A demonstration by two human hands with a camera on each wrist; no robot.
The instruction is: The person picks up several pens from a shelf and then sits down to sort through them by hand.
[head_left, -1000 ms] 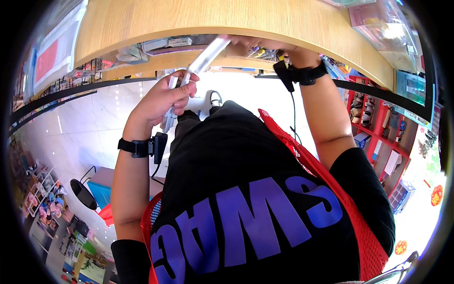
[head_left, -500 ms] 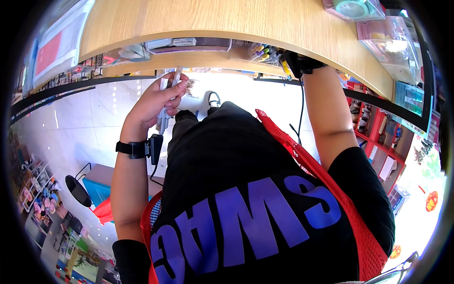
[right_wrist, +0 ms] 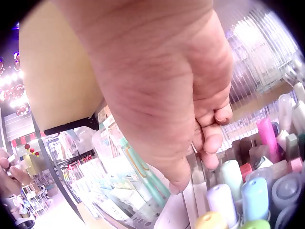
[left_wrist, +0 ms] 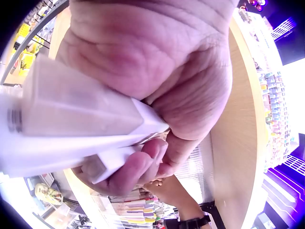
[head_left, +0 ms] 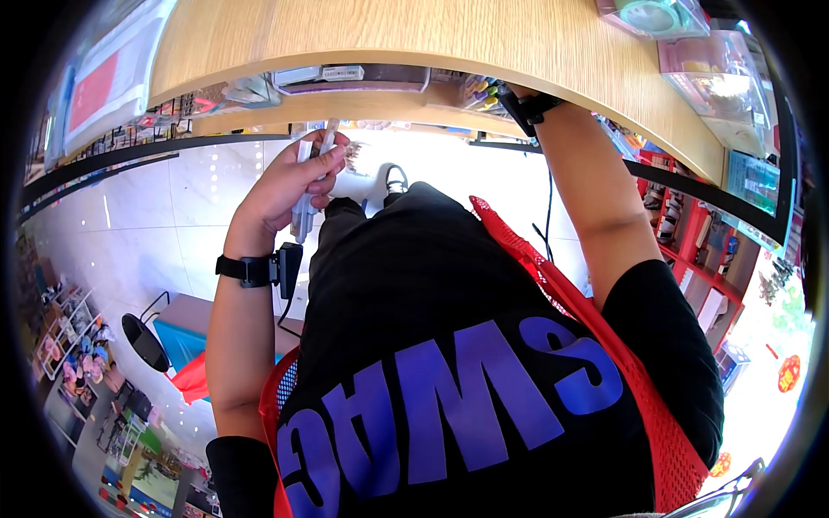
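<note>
Several white translucent, faceted pens [left_wrist: 81, 109] are gripped by my left hand [head_left: 298, 177], below the shelf's front edge; its fingers curl round the barrels in the left wrist view. My right hand [right_wrist: 157, 81] reaches under the wooden shelf into a bin of upright capped markers [right_wrist: 255, 198]. There its thumb and curled fingers pinch a slim pale pen [right_wrist: 194, 183] among grey-capped ones. In the head view the shelf hides most of this hand, and only its wrist with the black strap [head_left: 540, 108] shows.
The wooden shelf top [head_left: 414, 34] overhangs both hands. Clear plastic boxes [head_left: 712, 78] stand on its right end. Mint-green pens [right_wrist: 145, 171] lie beside the marker bin. A red bookcase [head_left: 691, 224] stands to the right. A dark cable [head_left: 548, 216] hangs near the right arm.
A second ago a long white pen stretched between my hands. The right hand has since drawn away to the right, over the markers, while the left keeps its white pens.
</note>
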